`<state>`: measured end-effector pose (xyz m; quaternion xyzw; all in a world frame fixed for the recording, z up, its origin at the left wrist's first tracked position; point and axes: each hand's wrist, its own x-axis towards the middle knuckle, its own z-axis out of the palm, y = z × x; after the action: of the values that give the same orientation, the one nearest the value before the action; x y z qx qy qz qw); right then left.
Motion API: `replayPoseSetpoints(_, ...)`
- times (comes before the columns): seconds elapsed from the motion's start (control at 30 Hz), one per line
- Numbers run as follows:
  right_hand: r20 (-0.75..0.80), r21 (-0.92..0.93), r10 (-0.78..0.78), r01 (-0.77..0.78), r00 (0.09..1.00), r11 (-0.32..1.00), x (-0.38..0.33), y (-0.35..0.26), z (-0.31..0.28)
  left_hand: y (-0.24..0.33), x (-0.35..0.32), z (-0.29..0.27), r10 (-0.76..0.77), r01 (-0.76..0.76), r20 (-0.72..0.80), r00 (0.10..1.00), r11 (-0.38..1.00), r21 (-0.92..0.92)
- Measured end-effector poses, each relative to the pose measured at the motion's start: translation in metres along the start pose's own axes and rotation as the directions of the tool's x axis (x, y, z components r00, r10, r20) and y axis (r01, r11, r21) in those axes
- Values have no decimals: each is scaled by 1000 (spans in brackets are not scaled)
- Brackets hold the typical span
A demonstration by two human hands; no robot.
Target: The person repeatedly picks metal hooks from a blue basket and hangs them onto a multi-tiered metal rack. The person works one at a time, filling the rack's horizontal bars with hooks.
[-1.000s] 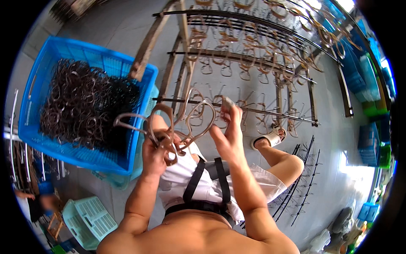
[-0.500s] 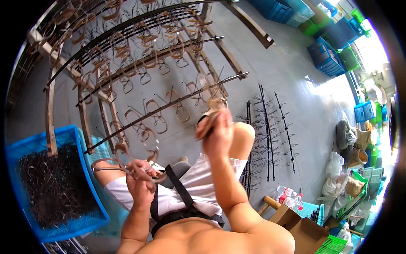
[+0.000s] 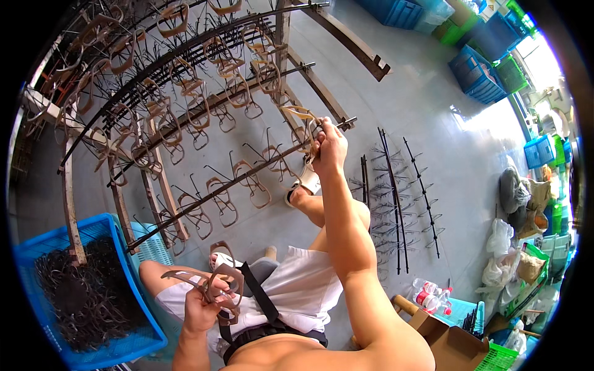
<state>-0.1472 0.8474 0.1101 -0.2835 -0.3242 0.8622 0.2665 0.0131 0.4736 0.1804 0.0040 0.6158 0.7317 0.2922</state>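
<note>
My left hand (image 3: 203, 310) is closed around a few brown eyeglass frames (image 3: 230, 285) above my lap. With my arm stretched forward, my right hand (image 3: 331, 147) pinches a tan eyeglass frame (image 3: 311, 137) by the right end of the rack's nearest rod (image 3: 244, 170). My fingers partly hide that frame, and I cannot tell whether it hangs on a hook. Along the same rod, several brown eyeglass frames (image 3: 252, 184) hang from thin wire hooks. More frames (image 3: 234, 89) hang on the farther rods of the metal rack (image 3: 127, 204).
To the left, a blue crate (image 3: 141, 295) holds a dark heap of frame-like pieces. Black rods with wire hooks (image 3: 393, 204) lie on the floor to the right. Near my right elbow are a cardboard box (image 3: 455, 337) and plastic bottles (image 3: 431, 298). Bags (image 3: 500, 238) line the right side.
My right hand has moved forward from above my knee to the end of the nearest rod. My left hand still holds its frames, slightly lower in view.
</note>
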Motion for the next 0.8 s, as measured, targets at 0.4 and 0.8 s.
replayPoseSetpoints(0.4, -80, -61, 6, -11, 997, 998, -13, -12, 5, 4, 6, -1, 44, -26, -63, 997, 968, 251)
replayPoseSetpoints(0.8, -53, -72, -105, 101, 993, 992, -22, -8, 0, 2, 6, -6, 190, -166, -120, 975, 969, 183)
